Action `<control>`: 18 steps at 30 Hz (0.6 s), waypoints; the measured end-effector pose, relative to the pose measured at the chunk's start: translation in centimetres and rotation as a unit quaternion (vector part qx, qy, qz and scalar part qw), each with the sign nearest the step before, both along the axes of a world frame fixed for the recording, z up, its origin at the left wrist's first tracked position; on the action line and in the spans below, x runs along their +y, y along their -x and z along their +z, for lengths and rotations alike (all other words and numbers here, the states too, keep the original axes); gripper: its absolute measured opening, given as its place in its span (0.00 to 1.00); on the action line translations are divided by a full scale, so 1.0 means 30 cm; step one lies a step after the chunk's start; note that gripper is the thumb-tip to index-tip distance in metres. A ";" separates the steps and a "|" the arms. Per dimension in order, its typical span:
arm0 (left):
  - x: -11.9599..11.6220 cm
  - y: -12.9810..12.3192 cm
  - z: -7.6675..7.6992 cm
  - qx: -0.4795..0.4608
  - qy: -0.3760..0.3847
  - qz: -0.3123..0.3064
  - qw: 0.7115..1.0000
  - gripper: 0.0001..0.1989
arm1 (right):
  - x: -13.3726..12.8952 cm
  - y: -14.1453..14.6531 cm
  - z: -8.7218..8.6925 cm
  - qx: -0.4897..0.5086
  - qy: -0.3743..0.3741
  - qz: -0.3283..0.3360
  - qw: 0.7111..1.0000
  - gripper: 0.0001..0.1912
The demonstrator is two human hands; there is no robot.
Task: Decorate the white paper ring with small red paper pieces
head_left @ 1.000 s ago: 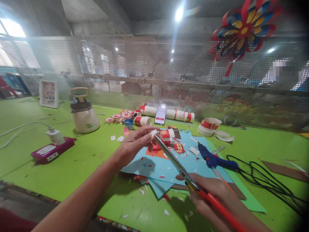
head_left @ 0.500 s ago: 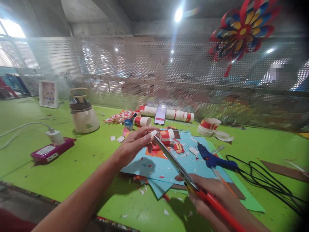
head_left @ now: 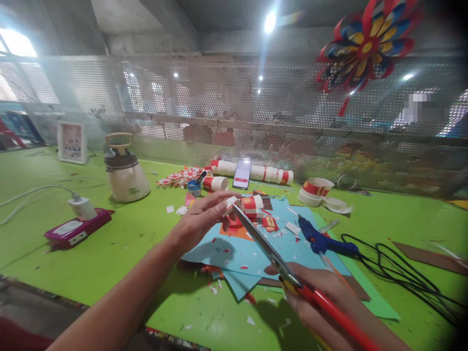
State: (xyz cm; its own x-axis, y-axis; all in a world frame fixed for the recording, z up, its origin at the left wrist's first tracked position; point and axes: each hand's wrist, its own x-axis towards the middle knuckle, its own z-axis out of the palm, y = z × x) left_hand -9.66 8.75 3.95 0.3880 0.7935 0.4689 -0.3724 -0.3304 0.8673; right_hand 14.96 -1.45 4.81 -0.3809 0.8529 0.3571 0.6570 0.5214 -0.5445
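Note:
Between the fingers and thumb of my left hand (head_left: 200,218) is a small white paper piece (head_left: 229,206). My right hand (head_left: 321,292) is wrapped round the red handles of a pair of scissors (head_left: 270,253). The scissor tips touch or nearly touch the white piece. Just beyond them, a red and white paper cup (head_left: 252,204) lies on its side. Blue paper sheets (head_left: 234,253) lie under my hands, strewn with red and white scraps. A red packet-like piece (head_left: 270,224) rests on the blue paper.
A blue glue gun (head_left: 329,243) with black cable lies right. Farther back are a phone (head_left: 242,174), a paint jar (head_left: 194,188), a row of cups (head_left: 270,174) and cut cup rings (head_left: 316,190). Left stand a jug (head_left: 127,178) and a purple power strip (head_left: 78,229).
The scissor blades look slightly closer together at the white piece. Both hands have stayed nearly in place, and the whole view has shifted very slightly.

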 end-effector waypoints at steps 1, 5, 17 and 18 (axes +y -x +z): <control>0.000 0.000 -0.001 0.000 0.000 0.000 1.000 0.16 | -0.003 0.002 0.000 0.000 -0.001 -0.005 1.000 0.21; 0.001 0.000 -0.002 0.002 -0.001 0.000 1.000 0.16 | -0.005 0.008 0.000 -0.002 -0.008 -0.018 1.000 0.20; 0.002 -0.001 -0.005 0.004 -0.004 0.005 1.000 0.16 | 0.022 -0.006 -0.003 -0.015 0.005 0.030 0.999 0.22; 0.001 -0.001 -0.004 0.005 -0.005 0.005 1.000 0.16 | 0.026 -0.007 -0.011 -0.016 0.009 0.030 0.999 0.21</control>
State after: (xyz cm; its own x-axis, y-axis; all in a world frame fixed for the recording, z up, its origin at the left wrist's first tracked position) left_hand -9.63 8.78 3.82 0.3842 0.7934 0.4721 -0.3598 -0.3423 0.8680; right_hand 15.16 -0.67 4.49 -0.4424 0.8344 0.3287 0.6421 0.5506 -0.5335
